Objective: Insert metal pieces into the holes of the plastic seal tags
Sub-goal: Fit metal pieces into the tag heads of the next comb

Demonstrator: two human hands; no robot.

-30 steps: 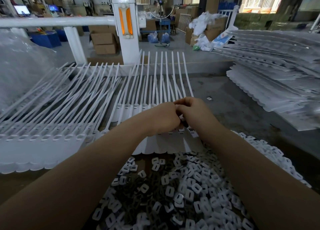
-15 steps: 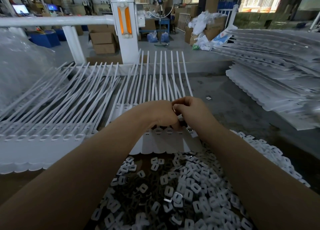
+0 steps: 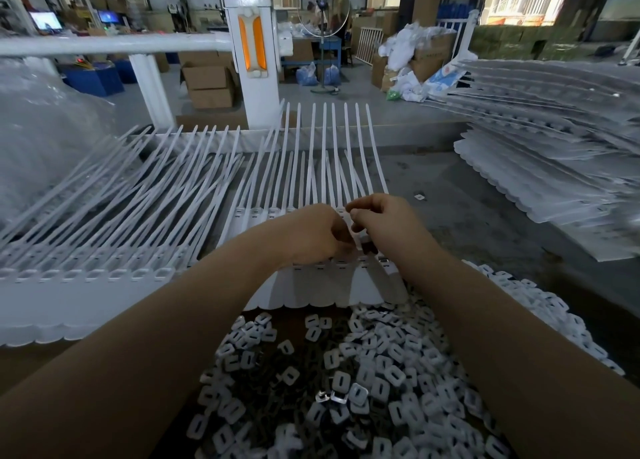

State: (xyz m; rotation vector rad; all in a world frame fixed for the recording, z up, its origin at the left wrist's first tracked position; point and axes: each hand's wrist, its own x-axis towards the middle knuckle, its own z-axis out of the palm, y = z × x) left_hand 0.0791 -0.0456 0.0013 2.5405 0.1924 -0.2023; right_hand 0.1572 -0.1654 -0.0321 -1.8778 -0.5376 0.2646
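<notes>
Head view, nearest item: a heap of small white plastic pieces with slotted centres, spread across the lower middle, dark bits mixed in, and one shiny metal piece lying on top near the heap's middle. Two bare forearms reach forward over the heap from either side. Next, a flat sheet of joined white seal tags, scalloped near edge touching the heap, thin tails running away from the viewer. Over that sheet's row of tag heads: left hand, fingers curled downward onto the tags, and right hand, fingers curled, thumb and forefinger pinching something small and pale at the fingertips; whether this is a metal piece cannot be told. The two hands almost touch. What the left hand holds, if anything, is hidden beneath it. To the left, a second, wider sheet of tags, tails fanned out and overlapping. On the right, well apart, a tall stack of similar sheets. On the bare grey tabletop, a lone small piece just beyond the right hand. Farther off: white railing post with orange reflectors, cardboard boxes, standing fan.
</notes>
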